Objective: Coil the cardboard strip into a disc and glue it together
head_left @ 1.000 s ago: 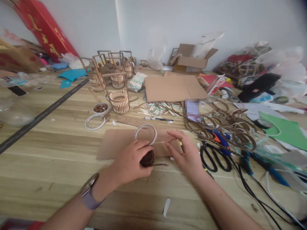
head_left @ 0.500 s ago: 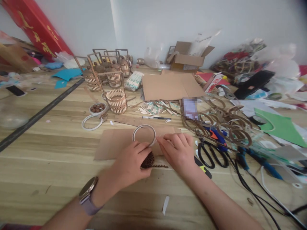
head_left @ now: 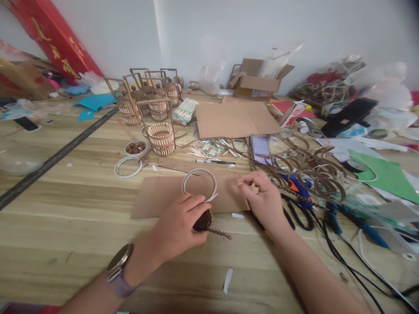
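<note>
My left hand [head_left: 183,218] is closed around a coil of dark braided cord [head_left: 203,220] and the lower edge of a narrow roll of white tape [head_left: 185,178]. The tape roll stands above my fingers, its loose end sticking out to the right. From the coil a short cord tail trails right. My right hand [head_left: 263,198] hovers over the right end of a flat cardboard strip [head_left: 150,196], apart from the tape. Its fingers are curled and pinched, with the tips blurred; what they hold, if anything, I cannot make out.
Woven stick baskets [head_left: 161,139] stand at back left, near a dish of brown beads [head_left: 135,148] and another tape roll [head_left: 127,168]. On the right lie black-handled scissors [head_left: 299,213], a blue glue gun [head_left: 301,192], brown rings [head_left: 330,185] and cables [head_left: 337,253].
My right hand has moved right, away from the tape roll, whose loose end now shows. A white strip is visible on the table below the cardboard. My left hand keeps its grip.
</note>
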`<state>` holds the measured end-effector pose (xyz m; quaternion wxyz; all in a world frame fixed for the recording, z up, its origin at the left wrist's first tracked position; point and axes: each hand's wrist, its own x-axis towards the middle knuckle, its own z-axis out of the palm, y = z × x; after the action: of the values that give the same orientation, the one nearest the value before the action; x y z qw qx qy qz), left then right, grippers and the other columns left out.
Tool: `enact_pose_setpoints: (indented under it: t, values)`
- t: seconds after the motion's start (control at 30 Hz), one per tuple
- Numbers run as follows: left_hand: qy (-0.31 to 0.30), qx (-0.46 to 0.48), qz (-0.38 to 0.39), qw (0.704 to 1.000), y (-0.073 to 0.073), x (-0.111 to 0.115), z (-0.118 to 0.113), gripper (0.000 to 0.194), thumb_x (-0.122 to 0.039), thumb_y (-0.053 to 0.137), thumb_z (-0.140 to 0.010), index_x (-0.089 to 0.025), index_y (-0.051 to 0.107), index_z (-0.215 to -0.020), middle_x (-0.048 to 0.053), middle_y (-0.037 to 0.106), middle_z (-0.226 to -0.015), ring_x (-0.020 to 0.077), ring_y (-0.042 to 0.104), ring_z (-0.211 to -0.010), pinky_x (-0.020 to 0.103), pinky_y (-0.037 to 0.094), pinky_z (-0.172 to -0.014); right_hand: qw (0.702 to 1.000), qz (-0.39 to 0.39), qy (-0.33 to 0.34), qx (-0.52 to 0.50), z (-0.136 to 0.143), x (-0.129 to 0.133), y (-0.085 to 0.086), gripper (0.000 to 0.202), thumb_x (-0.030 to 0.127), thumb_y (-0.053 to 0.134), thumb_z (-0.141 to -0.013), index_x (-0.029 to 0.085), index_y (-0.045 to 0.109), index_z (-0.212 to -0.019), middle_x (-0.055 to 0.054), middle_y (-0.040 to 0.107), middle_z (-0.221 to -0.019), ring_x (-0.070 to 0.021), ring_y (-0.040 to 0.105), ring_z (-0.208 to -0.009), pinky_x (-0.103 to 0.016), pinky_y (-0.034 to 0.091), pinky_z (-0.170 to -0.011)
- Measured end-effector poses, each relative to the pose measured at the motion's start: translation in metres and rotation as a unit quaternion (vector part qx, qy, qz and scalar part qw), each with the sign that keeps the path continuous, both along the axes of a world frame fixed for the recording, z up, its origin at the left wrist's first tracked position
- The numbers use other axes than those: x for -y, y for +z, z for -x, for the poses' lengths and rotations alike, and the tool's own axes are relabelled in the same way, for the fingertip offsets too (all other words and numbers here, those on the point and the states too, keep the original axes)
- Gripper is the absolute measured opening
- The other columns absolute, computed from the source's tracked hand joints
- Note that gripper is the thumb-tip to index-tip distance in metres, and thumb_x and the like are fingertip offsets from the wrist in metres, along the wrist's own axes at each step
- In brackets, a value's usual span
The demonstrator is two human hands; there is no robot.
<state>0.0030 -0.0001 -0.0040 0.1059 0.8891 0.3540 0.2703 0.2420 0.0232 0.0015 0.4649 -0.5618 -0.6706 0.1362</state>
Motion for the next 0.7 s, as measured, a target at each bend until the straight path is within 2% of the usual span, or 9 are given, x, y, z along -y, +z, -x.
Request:
enact_pose_setpoints:
  t: [0.07,0.1,0.2,0.27,0.37,0.43,0.5,0.6,0.7]
  values:
    - [0.029,0.005,0.017,0.999,0.0,-0.004,0.004,0.044,-0.012,0.073,-0.071,-0.015,0.067,-0.115,0.016,0.064,-0.124,0.0323,0.061,-0.112,0.047,0.055,-0.096,0.997,0.009,-0.043,-0.059,-0.008,-0.004,0.0,0.01,0.03,0.063,-0.082,0.023,0.068,-0.076,-0.002,0.063,-0.079,-0.0193,0.057,-0.077,-0.034,0.043,-0.073]
    - [0.046,0.005,0.024,0.999,0.0,-0.007,0.005,0.045,-0.012,0.073,-0.071,-0.016,0.068,-0.115,0.018,0.059,-0.132,0.035,0.057,-0.119,0.051,0.052,-0.099,0.996,0.016,-0.042,-0.083,-0.009,-0.005,0.0,0.011,0.032,0.064,-0.082,0.023,0.069,-0.078,-0.002,0.063,-0.082,-0.0191,0.057,-0.079,-0.033,0.043,-0.074]
    - [0.101,0.003,0.042,0.994,0.001,-0.012,0.008,0.043,-0.014,0.076,-0.072,-0.02,0.07,-0.114,0.019,0.037,-0.151,0.0431,0.041,-0.135,0.063,0.042,-0.105,0.985,0.039,0.039,-0.161,-0.002,-0.001,-0.001,0.009,0.033,0.066,-0.084,0.025,0.07,-0.086,-0.003,0.064,-0.093,-0.0195,0.058,-0.091,-0.034,0.045,-0.083]
    - [0.136,0.012,0.046,0.99,0.002,-0.012,0.008,0.043,-0.016,0.078,-0.072,-0.023,0.071,-0.114,0.017,0.031,-0.154,0.045,0.037,-0.136,0.067,0.039,-0.105,0.969,0.051,0.098,-0.221,0.009,0.004,-0.001,0.008,0.033,0.067,-0.085,0.027,0.07,-0.09,-0.003,0.064,-0.098,-0.0203,0.059,-0.102,-0.035,0.045,-0.091]
    - [0.145,0.044,0.049,0.987,0.002,-0.012,0.007,0.044,-0.018,0.078,-0.074,-0.025,0.07,-0.117,0.015,0.042,-0.145,0.0417,0.041,-0.132,0.065,0.039,-0.105,0.935,0.115,0.149,-0.3,0.023,0.014,-0.001,0.018,0.044,0.07,-0.084,0.027,0.068,-0.091,-0.007,0.066,-0.114,-0.024,0.06,-0.111,-0.038,0.048,-0.092]
    - [0.119,0.084,0.077,0.986,0.002,-0.012,0.005,0.046,-0.017,0.075,-0.077,-0.026,0.066,-0.122,0.012,0.055,-0.131,0.0345,0.051,-0.123,0.057,0.044,-0.104,0.911,0.154,0.178,-0.339,0.029,0.019,-0.003,0.032,0.056,0.068,-0.083,0.028,0.067,-0.097,-0.009,0.064,-0.124,-0.0264,0.061,-0.112,-0.04,0.051,-0.089]
    - [0.085,0.126,0.136,0.979,0.002,-0.011,0.004,0.047,-0.016,0.072,-0.08,-0.025,0.062,-0.125,0.008,0.063,-0.117,0.0271,0.059,-0.109,0.047,0.05,-0.097,0.897,0.152,0.216,-0.354,0.032,0.023,-0.006,0.043,0.064,0.069,-0.079,0.032,0.066,-0.108,-0.009,0.065,-0.125,-0.027,0.061,-0.113,-0.041,0.052,-0.089]
    - [0.055,0.179,0.229,0.955,0.001,-0.011,0.001,0.046,-0.018,0.072,-0.081,-0.023,0.061,-0.125,0.006,0.065,-0.111,0.0224,0.062,-0.097,0.038,0.053,-0.087,0.898,0.097,0.265,-0.336,0.034,0.027,-0.006,0.051,0.057,0.079,-0.073,0.039,0.063,-0.119,-0.004,0.068,-0.114,-0.0235,0.062,-0.109,-0.04,0.05,-0.092]
    - [0.037,0.227,0.302,0.925,-0.001,-0.009,-0.002,0.046,-0.023,0.072,-0.082,-0.021,0.061,-0.126,0.007,0.063,-0.108,0.0212,0.062,-0.093,0.035,0.055,-0.08,0.906,0.06,0.292,-0.3,0.037,0.03,-0.002,0.051,0.041,0.079,-0.08,0.045,0.059,-0.127,0.001,0.068,-0.098,-0.0183,0.062,-0.097,-0.036,0.049,-0.09]
